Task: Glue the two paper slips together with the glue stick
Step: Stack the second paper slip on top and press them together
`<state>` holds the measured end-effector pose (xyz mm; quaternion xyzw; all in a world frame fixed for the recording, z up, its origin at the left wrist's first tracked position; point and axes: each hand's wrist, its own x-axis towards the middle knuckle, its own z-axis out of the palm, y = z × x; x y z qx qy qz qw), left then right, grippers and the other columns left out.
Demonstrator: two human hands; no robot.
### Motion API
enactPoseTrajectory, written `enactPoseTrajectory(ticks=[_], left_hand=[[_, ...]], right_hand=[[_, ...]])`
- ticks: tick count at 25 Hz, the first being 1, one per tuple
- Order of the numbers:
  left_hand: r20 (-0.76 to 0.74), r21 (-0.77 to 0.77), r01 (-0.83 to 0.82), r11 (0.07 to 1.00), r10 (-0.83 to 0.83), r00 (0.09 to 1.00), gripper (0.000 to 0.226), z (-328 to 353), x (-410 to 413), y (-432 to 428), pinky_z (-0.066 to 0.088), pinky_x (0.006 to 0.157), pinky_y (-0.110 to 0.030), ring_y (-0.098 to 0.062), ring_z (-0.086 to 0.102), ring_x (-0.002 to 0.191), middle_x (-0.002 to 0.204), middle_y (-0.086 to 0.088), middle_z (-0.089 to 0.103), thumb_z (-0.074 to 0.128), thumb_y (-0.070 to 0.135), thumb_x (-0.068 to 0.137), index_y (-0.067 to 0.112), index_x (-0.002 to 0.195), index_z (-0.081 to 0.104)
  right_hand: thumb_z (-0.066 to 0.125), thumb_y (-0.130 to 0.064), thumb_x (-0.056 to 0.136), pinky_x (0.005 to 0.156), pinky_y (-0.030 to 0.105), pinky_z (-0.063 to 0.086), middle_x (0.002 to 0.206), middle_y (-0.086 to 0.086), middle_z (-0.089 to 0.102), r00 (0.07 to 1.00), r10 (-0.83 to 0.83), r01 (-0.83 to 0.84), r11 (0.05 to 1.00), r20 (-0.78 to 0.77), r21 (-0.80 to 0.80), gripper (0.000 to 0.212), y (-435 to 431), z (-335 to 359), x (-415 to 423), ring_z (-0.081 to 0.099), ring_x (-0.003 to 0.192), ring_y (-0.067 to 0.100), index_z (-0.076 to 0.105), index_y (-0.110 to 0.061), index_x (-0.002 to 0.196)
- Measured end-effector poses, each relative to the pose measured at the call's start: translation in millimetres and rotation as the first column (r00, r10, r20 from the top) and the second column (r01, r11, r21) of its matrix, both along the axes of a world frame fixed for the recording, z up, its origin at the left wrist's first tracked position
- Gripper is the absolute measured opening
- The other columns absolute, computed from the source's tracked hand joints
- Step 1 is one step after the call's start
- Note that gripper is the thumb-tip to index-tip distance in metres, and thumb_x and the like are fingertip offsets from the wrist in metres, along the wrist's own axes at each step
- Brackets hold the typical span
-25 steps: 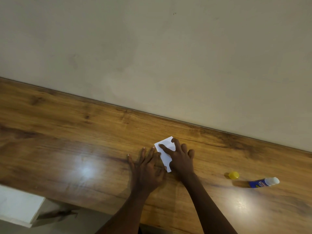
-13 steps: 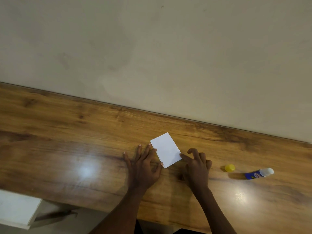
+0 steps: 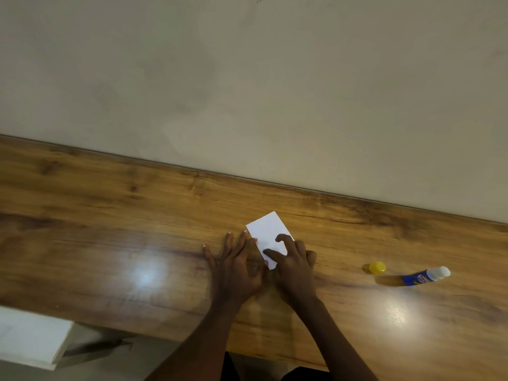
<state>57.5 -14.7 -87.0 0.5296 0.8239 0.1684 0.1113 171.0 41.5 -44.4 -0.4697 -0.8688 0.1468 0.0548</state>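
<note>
Near done, by the look: paper slips (image 3: 268, 233) stacked mid-frame, pressed flat under right hand (image 3: 292, 266), left hand (image 3: 236, 266) spread open alongside; glue stick (image 3: 426, 276) uncapped at right.

Likely a home or office: wooden desk (image 3: 110, 215) against plain beige wall (image 3: 247, 78).

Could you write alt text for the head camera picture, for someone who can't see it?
Two bare hands press on a white paper slip on a wooden table. To their right lie a yellow cap and an uncapped blue glue stick.
</note>
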Motion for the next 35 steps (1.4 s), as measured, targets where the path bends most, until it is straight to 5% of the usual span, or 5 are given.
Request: enactPoseTrajectory(ticks=[8, 15, 24, 29, 35], left_hand=[[0.002, -0.002, 0.004, 1.0, -0.004, 1.0, 0.066, 1, -1, 0, -0.014, 0.106, -0.062, -0.023, 0.007, 0.143, 0.151, 0.004, 0.027, 0.042, 0.055, 0.079, 0.028, 0.138, 0.028], [-0.019, 0.021, -0.011, 1.0, 0.011, 1.0, 0.064, 2, 1, 1, -0.009, 0.105, -0.065, -0.027, 0.019, 0.14, 0.147, 0.001, 0.036, 0.04, 0.055, 0.076, 0.027, 0.133, 0.038], [-0.022, 0.021, -0.004, 1.0, 0.004, 1.0, 0.063, 4, 1, -1, -0.003, 0.104, -0.069, -0.03, 0.024, 0.138, 0.145, -0.001, 0.039, 0.044, 0.054, 0.075, 0.025, 0.131, 0.042], [-0.019, -0.013, -0.005, 1.0, 0.004, 1.0, 0.065, 3, 1, 0, -0.008, 0.106, -0.065, -0.026, 0.014, 0.142, 0.15, 0.003, 0.031, 0.038, 0.057, 0.076, 0.028, 0.134, 0.035], [0.028, 0.008, -0.018, 1.0, 0.017, 0.999, 0.068, 3, 0, -1, -0.015, 0.107, -0.059, -0.022, 0.008, 0.143, 0.151, 0.007, 0.025, 0.038, 0.057, 0.08, 0.031, 0.14, 0.018]], right_hand=[[0.043, -0.028, 0.089, 0.096, 0.045, 0.023, 0.144, 0.006, 0.029, 0.992, 0.085, -0.082, 0.996, 0.093, -0.033, 0.04, 37, -11, -34, 0.029, 0.122, 0.029, 0.038, -0.033, 0.129], [0.042, -0.036, 0.09, 0.1, 0.048, 0.028, 0.137, 0.008, 0.037, 0.925, -0.375, 0.38, 0.921, 0.07, -0.085, 0.047, 33, -10, -12, 0.035, 0.122, 0.028, 0.029, -0.016, 0.13], [0.059, -0.038, 0.081, 0.099, 0.044, 0.035, 0.113, 0.01, 0.059, 0.8, -0.589, 0.413, 0.678, -0.113, -0.608, 0.035, 42, 8, -5, 0.045, 0.113, 0.029, 0.051, -0.011, 0.101], [0.054, -0.021, 0.086, 0.079, 0.038, 0.049, 0.111, 0.013, 0.059, 0.732, -0.609, 0.301, 0.691, -0.305, -0.657, 0.027, 22, 11, 0, 0.056, 0.092, 0.025, 0.05, -0.007, 0.11], [0.05, -0.008, 0.088, 0.061, 0.03, 0.046, 0.06, 0.005, 0.06, 0.572, -0.719, 0.428, 0.672, -0.394, -0.605, 0.017, 17, 8, 25, 0.054, 0.053, 0.014, 0.065, -0.002, 0.094]])
